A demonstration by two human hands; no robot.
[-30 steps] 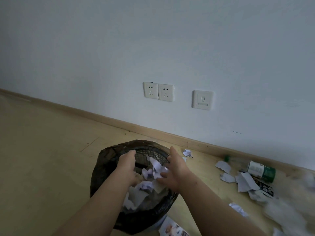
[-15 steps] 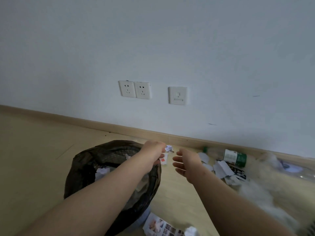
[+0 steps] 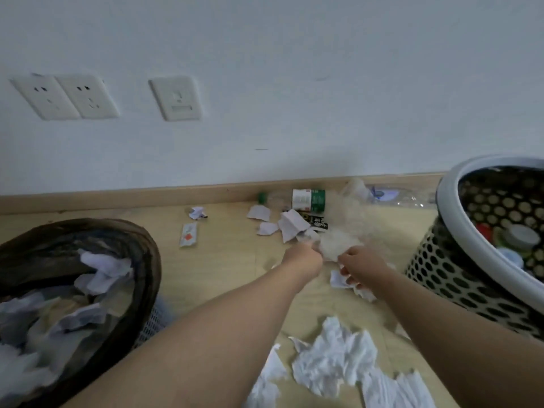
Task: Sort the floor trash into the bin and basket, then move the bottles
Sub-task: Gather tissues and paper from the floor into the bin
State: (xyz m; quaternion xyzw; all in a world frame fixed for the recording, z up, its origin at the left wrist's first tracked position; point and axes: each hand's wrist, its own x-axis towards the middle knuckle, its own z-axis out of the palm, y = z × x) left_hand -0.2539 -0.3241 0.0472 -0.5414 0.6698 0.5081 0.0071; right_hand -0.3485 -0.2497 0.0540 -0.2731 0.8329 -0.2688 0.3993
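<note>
A black-lined bin (image 3: 147, 260) at the left holds crumpled paper. A black perforated basket (image 3: 450, 278) with a white rim stands at the right, with bottles and caps inside. My left hand (image 3: 303, 256) and my right hand (image 3: 360, 262) reach to the floor between them, fingers curled at a fluffy white wad (image 3: 338, 244). A crumpled paper scrap (image 3: 338, 280) lies right under my right hand; whether the fingers hold it is hidden. A clear bottle (image 3: 307, 199) with a green label lies by the baseboard. Several paper scraps (image 3: 290, 223) lie near it.
Crumpled white tissue (image 3: 335, 363) covers the floor near me. A small sachet (image 3: 188, 234) and a paper ball (image 3: 196, 212) lie on the wooden floor. A clear plastic wrapper (image 3: 391, 195) sits by the baseboard. Wall sockets (image 3: 66, 97) are above.
My view swung right from the bin to the litter and the basket came into sight. Both hands left the bin and went down to the white wad on the floor.
</note>
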